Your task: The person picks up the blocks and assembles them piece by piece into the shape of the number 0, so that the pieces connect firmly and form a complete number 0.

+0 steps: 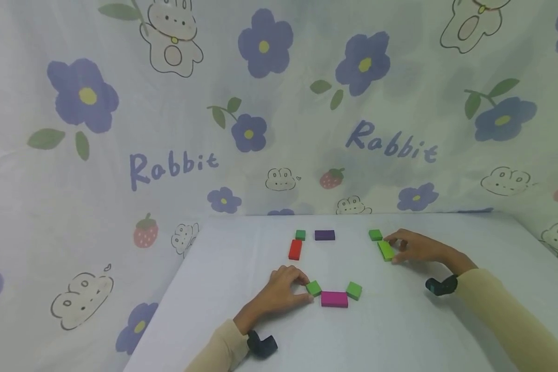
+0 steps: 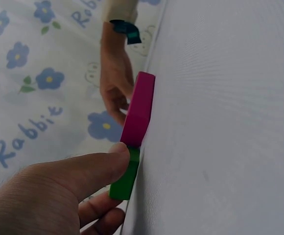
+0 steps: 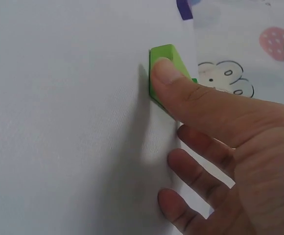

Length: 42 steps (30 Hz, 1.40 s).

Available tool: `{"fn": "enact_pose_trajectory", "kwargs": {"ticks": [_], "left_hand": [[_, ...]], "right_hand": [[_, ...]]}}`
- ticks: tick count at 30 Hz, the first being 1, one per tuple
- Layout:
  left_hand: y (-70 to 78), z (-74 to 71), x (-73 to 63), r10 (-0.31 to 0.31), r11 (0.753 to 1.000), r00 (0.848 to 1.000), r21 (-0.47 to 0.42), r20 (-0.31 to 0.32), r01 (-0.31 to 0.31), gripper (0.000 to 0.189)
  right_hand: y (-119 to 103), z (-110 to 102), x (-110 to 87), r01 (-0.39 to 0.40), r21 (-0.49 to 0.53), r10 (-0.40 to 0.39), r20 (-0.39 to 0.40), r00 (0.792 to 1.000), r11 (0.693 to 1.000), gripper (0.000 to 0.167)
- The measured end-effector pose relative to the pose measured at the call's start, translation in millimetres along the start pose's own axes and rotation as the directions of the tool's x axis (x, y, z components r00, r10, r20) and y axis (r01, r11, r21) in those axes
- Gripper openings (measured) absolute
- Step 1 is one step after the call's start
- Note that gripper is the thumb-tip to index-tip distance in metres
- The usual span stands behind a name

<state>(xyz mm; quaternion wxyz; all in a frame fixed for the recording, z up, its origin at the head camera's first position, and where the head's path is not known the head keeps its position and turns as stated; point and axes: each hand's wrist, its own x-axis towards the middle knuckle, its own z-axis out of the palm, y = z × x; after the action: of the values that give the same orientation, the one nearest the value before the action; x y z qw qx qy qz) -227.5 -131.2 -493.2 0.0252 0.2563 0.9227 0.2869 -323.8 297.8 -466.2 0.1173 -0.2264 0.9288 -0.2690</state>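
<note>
My left hand (image 1: 280, 292) pinches a small green square block (image 1: 313, 288) between thumb and fingers on the white table. That block touches the left upper corner of a magenta rectangular block (image 1: 335, 299), as the left wrist view also shows. At the magenta block's other end lies another green square block (image 1: 354, 291), turned at an angle. Farther back on the right, my right hand (image 1: 418, 247) holds a lime green rectangular block (image 1: 386, 250), its thumb on the near side. A green square block (image 1: 375, 235) sits at that block's far end.
At the back left, a red block (image 1: 295, 250) lies just below a green square block (image 1: 300, 235). A dark purple block (image 1: 324, 235) lies to their right, apart from them. A patterned cloth (image 1: 302, 103) hangs behind the white table (image 1: 242, 237).
</note>
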Motion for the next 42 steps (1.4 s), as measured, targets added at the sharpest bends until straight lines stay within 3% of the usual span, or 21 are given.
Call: {"fn": "enact_pose_trajectory", "kwargs": {"ticks": [10,22,27,42], "left_hand": [[1.0,-0.1,-0.5,0.011,1.0,1.0,0.004,-0.002,-0.011,0.033],[1.5,0.2,0.6,0.01,1.0,1.0,0.001,-0.003,-0.01,0.034],[1.0,0.0,-0.1,0.012,1.0,1.0,0.002,-0.009,-0.012,0.034],[-0.2,0.2,-0.3,0.005,1.0,1.0,0.004,-0.001,-0.005,0.031]], "right_hand": [[-1.3,1.7,-7.5,-0.079,0.066,0.082,-0.036,0.996,0.995,0.071],[-0.9,12.9,-21.7,0.038,0.114,-0.02,-0.149,0.989,0.993,0.062],[-9.0,18.5,-22.8,0.032,0.13,-0.008,-0.186,0.983,0.991,0.06],[-35.9,39.4,-17.5,0.089,0.151,-0.058,-0.198,0.979,0.984,0.058]]}}
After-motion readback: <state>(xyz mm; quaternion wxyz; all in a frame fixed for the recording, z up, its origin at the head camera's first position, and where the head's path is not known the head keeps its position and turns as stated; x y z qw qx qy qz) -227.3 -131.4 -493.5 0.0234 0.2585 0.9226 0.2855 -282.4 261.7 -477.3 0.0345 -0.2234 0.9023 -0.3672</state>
